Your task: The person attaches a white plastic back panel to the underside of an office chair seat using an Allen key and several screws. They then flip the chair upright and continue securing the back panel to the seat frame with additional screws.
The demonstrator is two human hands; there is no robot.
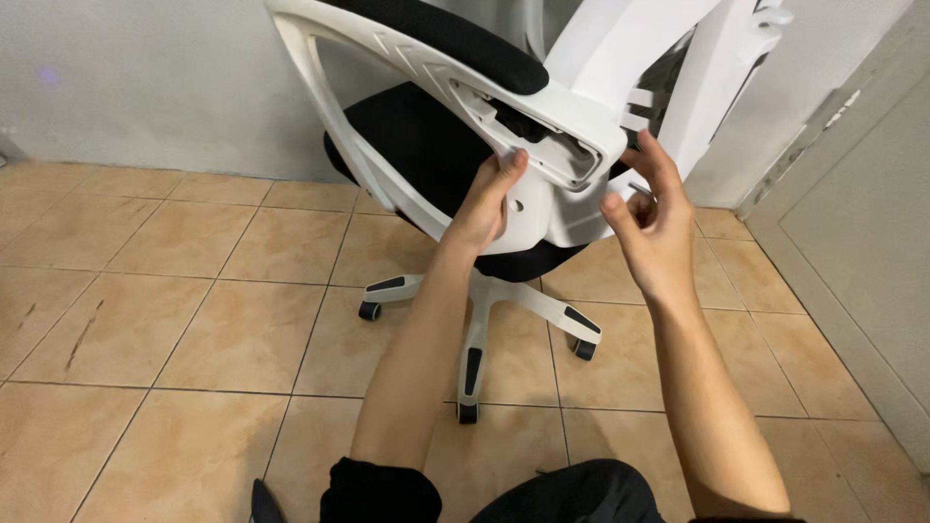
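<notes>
Chair: white office chair [542,116] with black cushions, tipped over its star base [480,300] on the tan tiled floor [174,320].
Left hand: left hand [487,199] pressed against the chair's white frame just below the open bracket [557,145], fingers curled on it.
Right hand: right hand [647,218] beside the bracket, fingers loosely spread, touching the white upright [697,107], clasping nothing.

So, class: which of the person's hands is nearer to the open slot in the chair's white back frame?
Left. The left hand grips the frame just beside the open slot, thumb at its edge; the right hand hovers further right, beyond it.
</notes>
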